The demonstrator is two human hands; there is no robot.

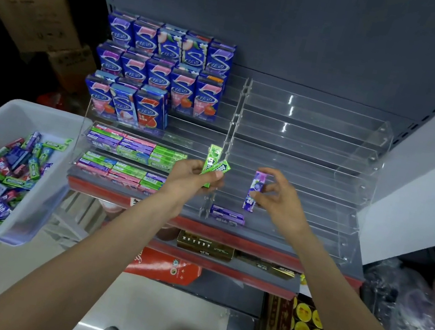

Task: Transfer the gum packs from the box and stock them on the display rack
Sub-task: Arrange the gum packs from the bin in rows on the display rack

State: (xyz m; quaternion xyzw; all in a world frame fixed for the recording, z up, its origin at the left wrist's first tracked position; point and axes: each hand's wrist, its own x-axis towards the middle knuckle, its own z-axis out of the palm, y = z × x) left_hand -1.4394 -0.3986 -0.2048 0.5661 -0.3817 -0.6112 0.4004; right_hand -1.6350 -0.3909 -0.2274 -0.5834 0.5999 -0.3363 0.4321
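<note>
Left hand (194,174) gripped two green gum packs (212,165); right hand (278,194) pinched one purple pack (254,191) over the display rack (298,161). Box (16,112) at nine o'clock. Advised: lay purple flat beside shelved purple packs (226,214).

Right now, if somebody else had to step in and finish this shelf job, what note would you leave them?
Left hand: grips two green gum packs, held over the clear display rack.
Right hand: pinches one purple gum pack, upright, above the rack's right half.
Done: the rack's left half holds blue cartons on the upper tiers and flat rows of gum sticks on the lower two. Purple packs lie on the front tier of the right half.
Left: the rest of the right half looks bare. The white box at left holds many loose packs to move.
</note>
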